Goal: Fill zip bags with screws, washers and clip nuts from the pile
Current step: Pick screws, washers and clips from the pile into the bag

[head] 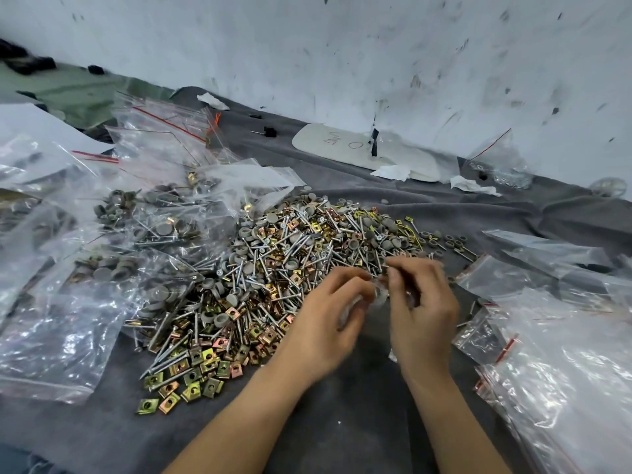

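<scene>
A big pile [273, 268] of silver screws, grey round washers and gold clip nuts lies on the grey cloth [342, 422]. Just in front of its near right edge, my left hand [328, 316] and my right hand [417, 302] are close together. Both pinch a small clear zip bag [378, 292] between their fingertips. The bag is blurred and mostly hidden by my fingers, so I cannot see what it holds. Filled zip bags [113, 241] lie heaped to the left of the pile. Flat clear zip bags [561, 336] with red strips lie to the right.
A scuffed white wall [376, 56] rises right behind the cloth. A white board with writing [345, 145], crumpled paper scraps [390, 172] and another bag [496, 165] lie at the back. Bare cloth shows between my forearms and near the front edge.
</scene>
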`<state>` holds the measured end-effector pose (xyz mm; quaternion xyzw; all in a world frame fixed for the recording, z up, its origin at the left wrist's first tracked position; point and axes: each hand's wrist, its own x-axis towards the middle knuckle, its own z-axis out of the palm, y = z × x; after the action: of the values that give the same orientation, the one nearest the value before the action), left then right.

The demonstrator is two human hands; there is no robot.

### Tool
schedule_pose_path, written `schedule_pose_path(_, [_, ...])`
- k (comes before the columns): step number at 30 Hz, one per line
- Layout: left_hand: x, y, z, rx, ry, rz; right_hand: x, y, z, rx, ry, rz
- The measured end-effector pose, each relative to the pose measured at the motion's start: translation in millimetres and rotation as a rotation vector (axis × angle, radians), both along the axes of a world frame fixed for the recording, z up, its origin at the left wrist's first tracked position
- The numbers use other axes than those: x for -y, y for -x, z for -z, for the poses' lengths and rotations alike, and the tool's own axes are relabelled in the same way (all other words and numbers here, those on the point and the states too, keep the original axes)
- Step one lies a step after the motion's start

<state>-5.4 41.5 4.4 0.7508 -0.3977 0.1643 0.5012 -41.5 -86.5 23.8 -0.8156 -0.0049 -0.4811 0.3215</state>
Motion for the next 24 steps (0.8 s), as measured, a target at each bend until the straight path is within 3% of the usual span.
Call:
schedule_pose_path(5, [-6.5, -4.6, -6.8, -0.004, 0.108, -0.075, -17.9, -5.8, -3.6, -0.028, 0.019, -0.107])
schedule_pose_path(9, [-9.5, -5.9, -11.9, 0.014, 0.230, -0.119, -2.2, -10.0, -7.1, -0.017, -0.069, 0.103])
schedule_pose_path(14, [-15.7, -8.0, -17.0, -0.189, 0.452, -0.164, 26.3, -20.0, 11.7, -0.544, -0.093, 0.323])
schedule_pose_path(17, [-15.0, -6.3, -17.7, -0.203, 0.485, -0.212, 30.7, -19.0, 17.4, -0.720, -0.027, 0.339])
schedule_pose_path(24, [-9.0, -4.9, -13.3, -0.217, 0.482, -0.195, 22.5, -18.6, 14.8, -0.638, -0.053, 0.273])
